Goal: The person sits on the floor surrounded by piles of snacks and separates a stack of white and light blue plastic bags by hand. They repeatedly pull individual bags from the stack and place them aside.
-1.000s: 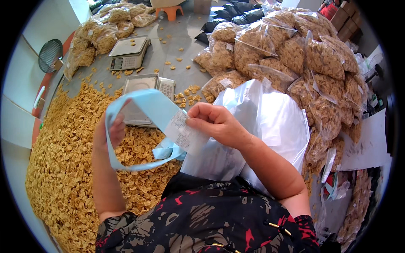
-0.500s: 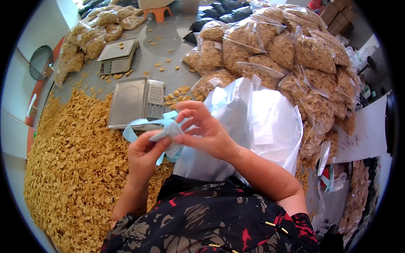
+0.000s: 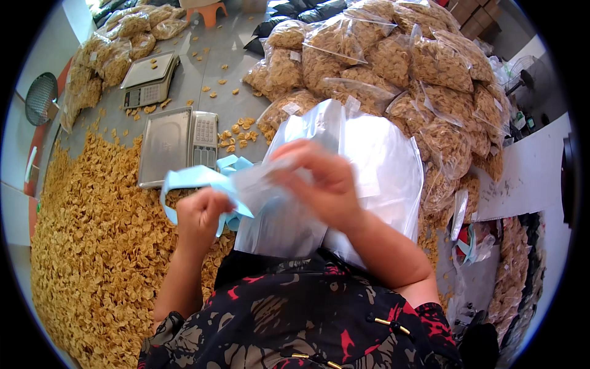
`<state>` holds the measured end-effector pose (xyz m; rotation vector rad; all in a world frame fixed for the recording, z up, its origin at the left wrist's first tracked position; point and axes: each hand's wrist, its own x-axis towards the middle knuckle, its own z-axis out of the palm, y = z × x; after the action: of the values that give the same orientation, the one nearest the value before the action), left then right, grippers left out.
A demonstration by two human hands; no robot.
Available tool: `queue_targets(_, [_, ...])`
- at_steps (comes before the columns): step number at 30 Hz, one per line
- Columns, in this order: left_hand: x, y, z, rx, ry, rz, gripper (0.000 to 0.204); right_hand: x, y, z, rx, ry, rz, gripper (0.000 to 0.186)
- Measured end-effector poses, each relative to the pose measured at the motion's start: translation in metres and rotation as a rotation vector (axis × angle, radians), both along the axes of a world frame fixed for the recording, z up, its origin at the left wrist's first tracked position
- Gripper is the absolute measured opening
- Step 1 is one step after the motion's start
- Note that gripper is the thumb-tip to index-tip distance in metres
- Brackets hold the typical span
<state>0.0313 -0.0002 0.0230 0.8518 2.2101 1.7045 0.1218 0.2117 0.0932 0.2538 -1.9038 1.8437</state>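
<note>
A light blue paper strip (image 3: 200,177) runs in loops around my left hand (image 3: 201,218), which is closed on it. Out of the strip's right side comes a whitish label (image 3: 251,186), smeared by motion. At its other end my right hand (image 3: 326,184) pinches it, with the fingertips blurred. Stacked clear plastic bags (image 3: 384,163), flat and unfilled, lie across my lap under the right forearm. A small label shows on the top bag.
Golden flakes (image 3: 98,246) heap at left. Two scales (image 3: 165,147) stand beyond my left hand, the farther bearing a few flakes. Filled bags of flakes (image 3: 387,58) pile up at right, more (image 3: 132,27) at far left. An orange stool (image 3: 209,13) stands at the back.
My right hand has moved right, drawing the label away from my left hand. The blue strip now spreads wider, and the left hand has turned into a fist. The whole view has shifted slightly.
</note>
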Motion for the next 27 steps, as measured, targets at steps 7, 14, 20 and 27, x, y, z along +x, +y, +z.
queue_targets(7, [-0.014,0.06,-0.1,0.022,-0.729,-0.068,0.06,0.024,0.069,0.006,-0.067,-0.611,0.201,0.014])
queue_targets(14, [-0.033,0.054,-0.074,0.524,-0.908,0.006,0.06,0.021,0.061,-0.033,0.93,-0.452,-0.292,0.028])
queue_targets(20, [-0.027,0.05,-0.047,0.666,-1.103,-0.037,0.054,0.025,0.044,-0.062,1.044,-0.244,-0.358,0.022])
queue_targets(27, [-0.002,0.063,-0.01,0.518,-0.872,-0.242,0.055,0.003,0.005,-0.013,0.388,-0.399,-0.259,0.023])
